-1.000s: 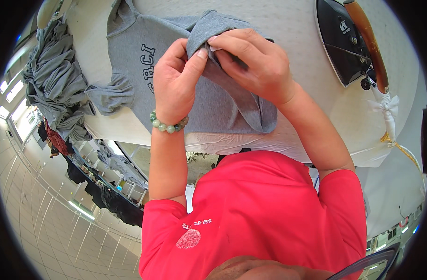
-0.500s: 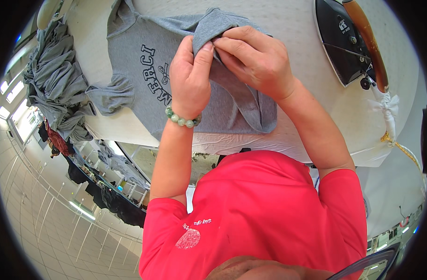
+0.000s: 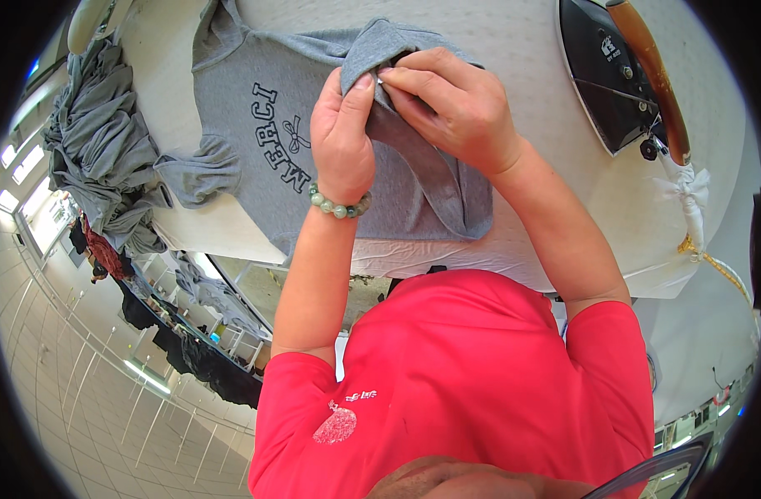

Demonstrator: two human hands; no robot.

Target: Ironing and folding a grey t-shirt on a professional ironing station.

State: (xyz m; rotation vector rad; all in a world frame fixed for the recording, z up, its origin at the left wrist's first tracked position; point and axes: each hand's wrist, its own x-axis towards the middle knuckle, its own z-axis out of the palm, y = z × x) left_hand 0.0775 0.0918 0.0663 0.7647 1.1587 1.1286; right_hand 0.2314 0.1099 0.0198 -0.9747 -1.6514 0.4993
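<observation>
- Grey T-shirt (image 3: 264,125) lies flat on the white ironing table (image 3: 513,50), long axis running 10 to 4 o'clock.
- Left hand (image 3: 340,137) and right hand (image 3: 455,104) both pinch its raised fold (image 3: 380,41) at 12 o'clock, thumbs touching.
- Iron (image 3: 617,75) sits well apart at 2 o'clock, nearer the right hand.

Grey T-shirt (image 3: 256,125) with dark lettering, pale green bead bracelet (image 3: 340,206), red shirt (image 3: 463,374).

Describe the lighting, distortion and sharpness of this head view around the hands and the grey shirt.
Head view: even, soft light, no hard shadows on the grey T-shirt; strong fisheye bending, with the white padded table curving and a black rim in the corners; left hand and right hand are sharp; bright window glare at the far left edge; the iron shows small highlights.
</observation>
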